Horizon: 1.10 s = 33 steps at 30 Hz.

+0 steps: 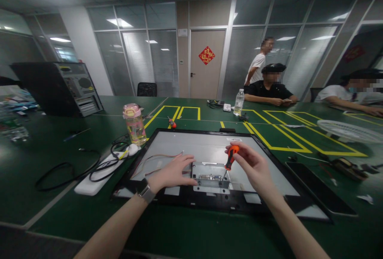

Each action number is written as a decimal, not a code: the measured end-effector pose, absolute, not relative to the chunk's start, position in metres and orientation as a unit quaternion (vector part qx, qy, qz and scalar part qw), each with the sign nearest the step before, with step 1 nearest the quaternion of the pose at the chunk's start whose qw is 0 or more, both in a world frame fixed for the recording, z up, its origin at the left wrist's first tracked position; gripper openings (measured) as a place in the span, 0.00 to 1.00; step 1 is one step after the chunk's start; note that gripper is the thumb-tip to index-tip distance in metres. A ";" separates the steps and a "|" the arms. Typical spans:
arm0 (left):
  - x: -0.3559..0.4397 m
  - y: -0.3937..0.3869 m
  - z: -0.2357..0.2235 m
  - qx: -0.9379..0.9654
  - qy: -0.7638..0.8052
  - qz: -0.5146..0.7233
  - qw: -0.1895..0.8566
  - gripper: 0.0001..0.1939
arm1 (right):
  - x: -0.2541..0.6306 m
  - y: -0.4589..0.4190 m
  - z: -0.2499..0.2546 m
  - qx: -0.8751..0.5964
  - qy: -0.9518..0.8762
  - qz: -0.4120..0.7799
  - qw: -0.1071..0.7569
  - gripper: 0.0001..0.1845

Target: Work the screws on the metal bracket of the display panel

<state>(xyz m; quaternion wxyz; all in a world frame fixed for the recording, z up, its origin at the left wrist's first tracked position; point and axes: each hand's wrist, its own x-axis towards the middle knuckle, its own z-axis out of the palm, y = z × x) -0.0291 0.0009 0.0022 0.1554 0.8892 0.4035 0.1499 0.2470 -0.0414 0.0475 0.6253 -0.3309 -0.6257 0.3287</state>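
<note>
Grasping an orange-and-black screwdriver (232,153) in the right hand (255,167), with fingers closed round the grip and shaft slanting down to the right part of a silver metal bracket (209,190). Spreading the left hand (176,171), unclenched and empty, at the bracket's left side, apparently steadying there. Set at the near middle of a flat grey panel with a black frame (194,139), lying back up on the green tabletop (89,227). Already seated within the panel, to judge by the position, and being worked on at the right with the screwdriver. Impossible to tell whether tightening or loosening, or how many screws are finished or remain. Trailing loose across the panel to the left, not visibly tucked away: thin coloured wires (163,155). Placed farther out, beside the panel: to the left, a white power strip (101,173) and a pink-lidded clear bottle (134,125); to the right, a long black flat slab (321,187).
</note>
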 end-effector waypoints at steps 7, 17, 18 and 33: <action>-0.029 0.001 0.002 0.888 0.404 0.154 0.156 0.40 | 0.245 -0.041 0.043 -0.346 -0.656 0.176 0.647 0.10; -0.025 -0.005 0.012 0.885 0.415 0.140 0.159 0.39 | 0.243 -0.043 0.040 -0.355 -0.683 0.113 0.628 0.13; -0.025 -0.005 0.013 0.885 0.416 0.138 0.158 0.38 | 0.243 -0.043 0.040 -0.354 -0.685 0.110 0.627 0.12; -0.023 -0.008 0.018 0.880 0.427 0.125 0.166 0.39 | 0.244 -0.045 0.041 -0.330 -0.712 0.145 0.603 0.16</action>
